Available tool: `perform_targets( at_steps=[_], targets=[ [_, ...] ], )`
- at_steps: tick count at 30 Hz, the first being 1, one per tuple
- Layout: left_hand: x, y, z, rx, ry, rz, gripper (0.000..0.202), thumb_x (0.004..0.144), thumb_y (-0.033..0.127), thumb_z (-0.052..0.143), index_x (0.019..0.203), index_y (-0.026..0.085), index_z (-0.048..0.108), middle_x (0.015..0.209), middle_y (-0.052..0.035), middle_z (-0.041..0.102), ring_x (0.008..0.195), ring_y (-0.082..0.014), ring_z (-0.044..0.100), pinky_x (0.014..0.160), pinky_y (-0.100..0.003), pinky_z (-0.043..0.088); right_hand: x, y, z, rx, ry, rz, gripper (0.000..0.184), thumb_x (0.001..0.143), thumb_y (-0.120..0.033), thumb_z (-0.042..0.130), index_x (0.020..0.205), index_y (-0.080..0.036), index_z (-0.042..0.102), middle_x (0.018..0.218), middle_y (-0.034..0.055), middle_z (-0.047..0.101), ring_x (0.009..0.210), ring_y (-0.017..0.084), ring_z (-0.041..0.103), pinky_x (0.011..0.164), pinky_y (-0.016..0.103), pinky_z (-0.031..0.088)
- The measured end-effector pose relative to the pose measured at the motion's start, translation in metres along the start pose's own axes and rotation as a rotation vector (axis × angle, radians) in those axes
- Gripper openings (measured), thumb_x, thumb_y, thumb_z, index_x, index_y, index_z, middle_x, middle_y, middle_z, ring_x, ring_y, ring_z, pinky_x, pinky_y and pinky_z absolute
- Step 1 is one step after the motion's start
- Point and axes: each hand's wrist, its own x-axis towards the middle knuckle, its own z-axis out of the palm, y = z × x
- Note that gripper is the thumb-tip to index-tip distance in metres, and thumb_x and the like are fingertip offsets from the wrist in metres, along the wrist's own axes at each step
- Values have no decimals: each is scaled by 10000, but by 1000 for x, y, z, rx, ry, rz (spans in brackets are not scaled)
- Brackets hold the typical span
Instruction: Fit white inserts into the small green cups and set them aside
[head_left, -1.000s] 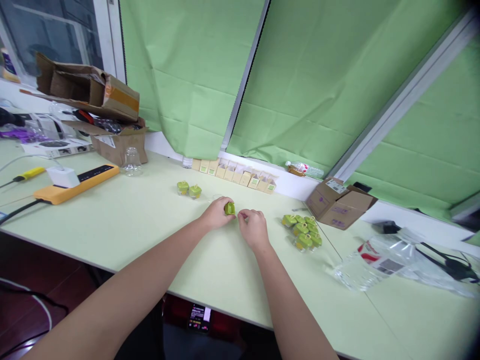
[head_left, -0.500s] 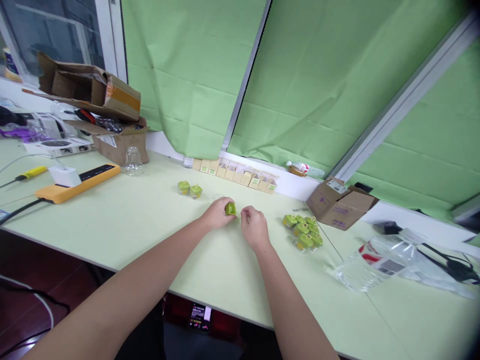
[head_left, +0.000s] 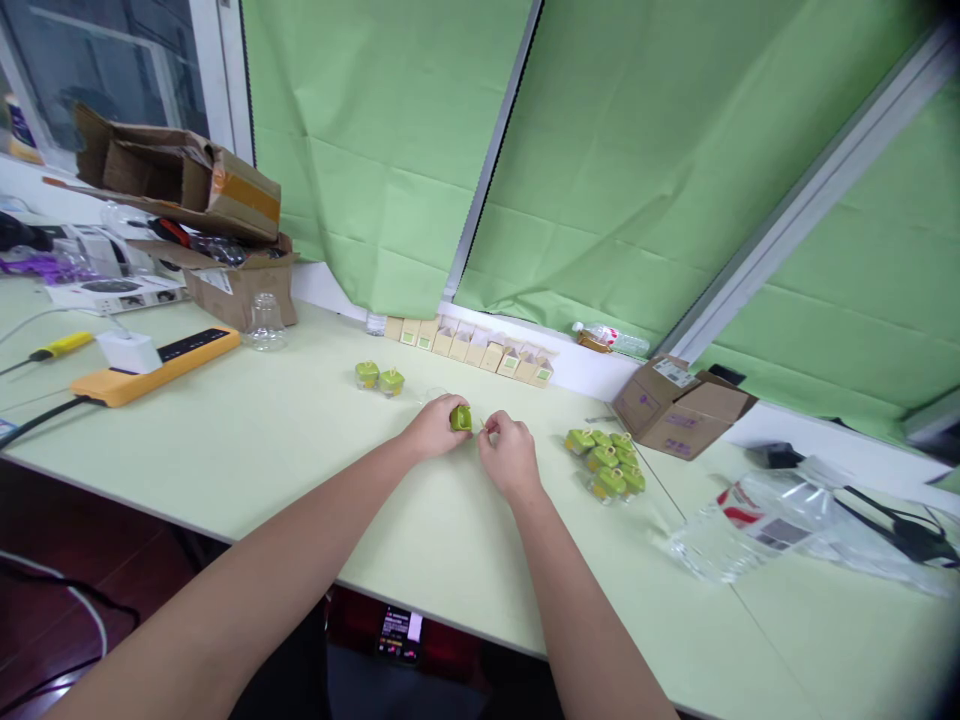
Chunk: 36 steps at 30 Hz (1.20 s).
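My left hand (head_left: 435, 428) is closed around a small green-topped container (head_left: 461, 418), its green side turned toward my right hand. Just to the right, my right hand (head_left: 508, 450) has thumb and forefinger pinched on a thin pale strip (head_left: 482, 424), partly hidden by the fingers. Similar green-lidded containers with loops on top (head_left: 606, 458) stand grouped to the right, several together. Two more green-lidded containers (head_left: 379, 378) stand left of my left hand, beyond it. A faint clear round piece (head_left: 433, 394) lies behind my left hand.
Small beige boxes (head_left: 472, 346) line the table's back edge. A cardboard box (head_left: 679, 408) and a large clear plastic bottle (head_left: 757, 520) are at right. To the left are an orange power strip (head_left: 172, 360), a clear jar (head_left: 266, 325) and stacked cardboard boxes (head_left: 232, 285).
My right hand has shifted very slightly to the left, and the pinched strip is tilted differently. The container in my left hand has turned a little. The rest stays put.
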Motion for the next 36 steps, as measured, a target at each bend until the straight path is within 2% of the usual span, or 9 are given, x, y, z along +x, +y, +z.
perform_targets(
  at_steps=[10, 17, 23, 36],
  targets=[
    [1, -1, 0, 20, 28, -11, 394, 637, 217, 716, 1020, 209, 619, 1006, -51, 636, 925, -210, 598, 818, -337, 501, -1, -3, -4, -33, -3, -63, 63, 753, -205, 552, 815, -215, 555, 750, 7, 625, 769, 189, 491, 721, 288, 332],
    [1, -4, -2, 18, 41, -16, 395, 646, 234, 727, 1023, 204, 615, 1007, -57, 637, 917, -209, 592, 818, -345, 494, -3, -2, -4, -96, -55, -120, 90, 770, -185, 574, 848, -221, 600, 839, 23, 649, 883, 210, 495, 746, 303, 318],
    [2, -5, -2, 9, 37, -32, 405, 649, 240, 728, 1036, 201, 617, 1004, -54, 637, 913, -205, 593, 815, -340, 496, -2, 0, -3, -103, -37, -125, 107, 787, -177, 569, 882, -222, 588, 878, 32, 653, 943, 225, 492, 770, 312, 324],
    [1, -4, -1, 37, 20, 1, 389, 647, 229, 714, 1023, 203, 615, 996, -50, 637, 898, -200, 601, 793, -320, 500, -1, -2, -2, -2, -42, -67, 46, 751, -187, 543, 779, -213, 517, 764, 14, 619, 802, 198, 495, 723, 288, 338]
  ],
)
